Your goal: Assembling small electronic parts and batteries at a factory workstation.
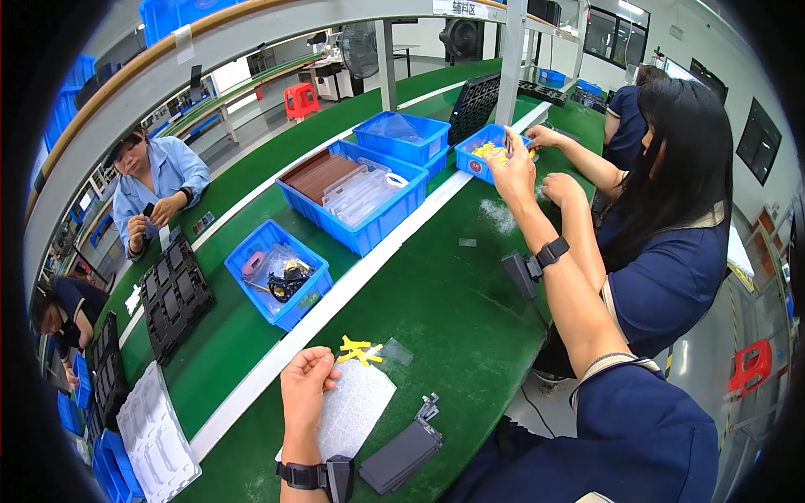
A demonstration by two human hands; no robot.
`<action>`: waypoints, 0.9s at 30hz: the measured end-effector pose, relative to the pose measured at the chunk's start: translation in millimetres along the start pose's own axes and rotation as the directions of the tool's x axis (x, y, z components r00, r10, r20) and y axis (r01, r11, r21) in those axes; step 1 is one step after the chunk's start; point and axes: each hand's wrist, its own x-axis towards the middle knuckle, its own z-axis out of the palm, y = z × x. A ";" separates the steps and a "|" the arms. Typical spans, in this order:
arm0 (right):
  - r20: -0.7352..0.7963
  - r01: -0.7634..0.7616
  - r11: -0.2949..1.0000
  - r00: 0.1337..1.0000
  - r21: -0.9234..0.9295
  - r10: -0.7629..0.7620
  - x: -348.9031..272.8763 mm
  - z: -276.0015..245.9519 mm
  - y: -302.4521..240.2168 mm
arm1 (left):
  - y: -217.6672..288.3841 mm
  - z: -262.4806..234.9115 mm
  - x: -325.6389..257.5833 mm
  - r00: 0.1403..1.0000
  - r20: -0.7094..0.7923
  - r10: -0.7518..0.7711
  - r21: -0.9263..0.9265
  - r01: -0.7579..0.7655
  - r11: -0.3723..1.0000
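Observation:
My left hand [307,387] is closed, fingers curled and pressed together, at the edge of a white textured sheet [359,411]; what the fingers pinch, if anything, is hidden. Several yellow strips [359,350] lie crossed at the sheet's far end, beside a small clear film [397,352]. Far off on the right, my right hand [514,174] reaches to a small blue bin [475,165] of yellow pieces [493,152], with its fingers apart. A co-worker's hand [545,137] reaches to the same bin, their other hand [563,189] just nearer.
Flat dark-grey parts [402,455] lie near the bench's front edge. A blue bin [281,312] with cables stands beyond the white rail [335,303]; a larger bin [377,239] holds brown sheets and clear plastic. Black trays [174,293] stand left. The co-worker [671,243] sits close at right.

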 end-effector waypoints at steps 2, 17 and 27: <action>-0.013 -0.017 0.999 1.000 -0.049 0.016 -1.6 -1.1 8.2 | -0.2 1.3 1.1 1.000 0.017 0.013 0.015 -0.013 1.000; 0.503 0.062 0.998 0.863 0.004 -0.056 -80.3 1.5 -56.2 | -2.8 -0.6 2.8 1.000 0.014 0.007 -0.013 -0.007 1.000; 0.487 0.293 0.952 0.821 0.087 -0.297 -95.7 -3.3 -107.3 | -0.4 1.4 1.8 1.000 -0.002 0.004 0.005 -0.004 1.000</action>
